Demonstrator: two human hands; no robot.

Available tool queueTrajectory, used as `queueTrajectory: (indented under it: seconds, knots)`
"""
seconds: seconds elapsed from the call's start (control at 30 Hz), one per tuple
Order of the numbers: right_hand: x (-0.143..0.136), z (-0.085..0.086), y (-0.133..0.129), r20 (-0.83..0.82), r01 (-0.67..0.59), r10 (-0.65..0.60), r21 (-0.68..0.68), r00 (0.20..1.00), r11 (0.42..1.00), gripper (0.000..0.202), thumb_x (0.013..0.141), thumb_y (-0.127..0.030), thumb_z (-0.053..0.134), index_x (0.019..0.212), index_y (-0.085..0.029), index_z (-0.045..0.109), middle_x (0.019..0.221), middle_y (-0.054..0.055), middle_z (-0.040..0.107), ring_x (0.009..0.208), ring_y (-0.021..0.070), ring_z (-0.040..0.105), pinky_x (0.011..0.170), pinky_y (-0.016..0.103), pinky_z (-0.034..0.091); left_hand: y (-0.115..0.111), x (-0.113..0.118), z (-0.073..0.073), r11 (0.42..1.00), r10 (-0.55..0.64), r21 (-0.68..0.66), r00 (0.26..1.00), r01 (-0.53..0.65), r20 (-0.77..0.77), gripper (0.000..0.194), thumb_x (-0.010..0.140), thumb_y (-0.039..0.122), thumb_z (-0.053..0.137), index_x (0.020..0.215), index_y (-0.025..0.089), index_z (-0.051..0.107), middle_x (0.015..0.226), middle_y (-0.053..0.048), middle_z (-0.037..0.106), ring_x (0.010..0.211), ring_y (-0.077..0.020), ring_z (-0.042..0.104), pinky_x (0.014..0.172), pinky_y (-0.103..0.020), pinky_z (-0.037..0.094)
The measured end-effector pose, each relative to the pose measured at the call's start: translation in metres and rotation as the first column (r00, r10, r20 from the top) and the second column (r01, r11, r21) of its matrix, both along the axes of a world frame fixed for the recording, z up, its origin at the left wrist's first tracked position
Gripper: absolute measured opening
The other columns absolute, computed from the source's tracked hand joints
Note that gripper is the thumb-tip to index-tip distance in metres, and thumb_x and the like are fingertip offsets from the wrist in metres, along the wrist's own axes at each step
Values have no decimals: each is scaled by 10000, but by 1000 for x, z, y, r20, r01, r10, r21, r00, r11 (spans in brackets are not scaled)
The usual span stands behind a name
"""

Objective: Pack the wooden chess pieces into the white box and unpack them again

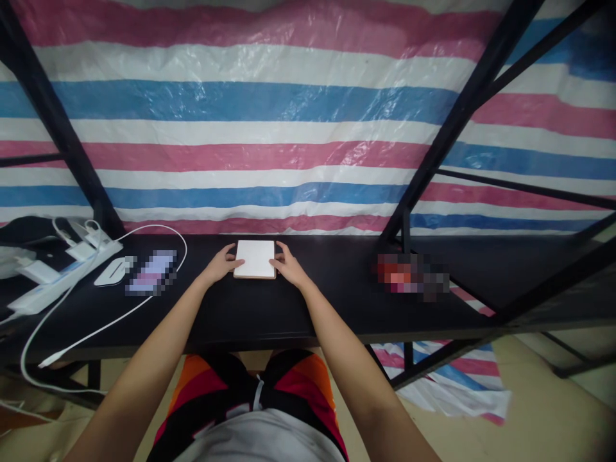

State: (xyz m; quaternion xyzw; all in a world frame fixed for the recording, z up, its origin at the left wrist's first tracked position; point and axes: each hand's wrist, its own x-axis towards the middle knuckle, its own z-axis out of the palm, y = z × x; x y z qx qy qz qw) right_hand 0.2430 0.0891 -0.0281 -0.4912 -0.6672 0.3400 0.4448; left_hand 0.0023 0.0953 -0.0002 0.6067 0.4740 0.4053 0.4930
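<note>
A small squarish notepad [255, 258], white on top with a thin brown border, lies flat on the black desk [250, 314]. My left hand [222, 263] grips its left edge, thumb on the white top and fingers curled along the side. On the opposite edge my right hand [287, 262] holds it the same way, thumb over the corner of the white face. Whatever is underneath the pad is hidden.
A white power strip [62, 279] with chargers and cables, a white rounded device [113, 272] and a blurred phone-like item [151, 273] lie to the left. A blurred red-and-dark object [404, 276] sits right, near the black metal frame [433, 154]. Striped plastic sheeting [269, 102] hangs behind.
</note>
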Motion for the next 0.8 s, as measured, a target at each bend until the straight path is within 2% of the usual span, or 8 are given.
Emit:
queueTrajectory:
  seconds: [0.1, 0.23, 0.3, 0.47, 0.67, 0.8]
  knots:
    - [1, 4, 0, -12, 33, -32, 47, 999, 998, 763, 729, -318, 624, 1403, -220, 280, 1046, 53, 640, 850, 159, 579, 917, 387, 412, 1, -2, 2, 997, 15, 80, 999, -11, -45, 846, 637, 295, 759, 1350, 90, 353, 1012, -114, 658, 888, -229, 645, 829, -388, 507]
    - [1, 7, 0, -31, 25, -22, 97, 999, 995, 647, 711, -275, 623, 1324, -184, 438, 1033, 60, 655, 843, 157, 572, 916, 370, 409, 2, -3, 3, 989, -27, 145, 997, 37, -71, 690, 600, 335, 774, 1196, 90, 528, 1016, -111, 679, 927, -249, 639, 900, -422, 469]
    - [1, 7, 0, -28, 26, -23, 109, 999, 994, 591, 705, -264, 620, 1278, -190, 495, 1028, 56, 659, 834, 158, 565, 891, 366, 422, 3, -3, 2, 986, -44, 159, 996, 55, -71, 619, 600, 349, 772, 1128, 98, 568, 1020, -113, 683, 930, -249, 640, 899, -421, 472]
    - [0, 8, 1, -40, 50, -45, 155, 998, 987, 637, 687, -245, 628, 1303, -225, 467, 1062, 43, 655, 787, 144, 548, 847, 350, 444, 3, -2, 2, 975, -29, 219, 998, 41, -60, 607, 585, 359, 778, 1094, 117, 552, 1018, -107, 682, 911, -236, 642, 861, -411, 496]
    - [-1, 6, 2, -91, 29, -18, 118, 996, 993, 538, 685, -255, 624, 1213, -204, 541, 1122, 75, 636, 657, 107, 532, 764, 327, 470, 2, -3, 3, 966, -7, 255, 995, 33, -102, 571, 581, 360, 775, 1056, 125, 562, 951, -87, 680, 839, -204, 635, 801, -365, 499]
    - [-1, 5, 3, -126, 14, -3, 82, 992, 997, 549, 687, -257, 616, 1226, -217, 516, 1170, 88, 608, 568, 84, 540, 668, 306, 492, 4, -4, 1, 941, 77, 339, 973, 1, -216, 526, 602, 423, 748, 1014, 134, 595, 817, -36, 645, 702, -161, 586, 674, -295, 476]
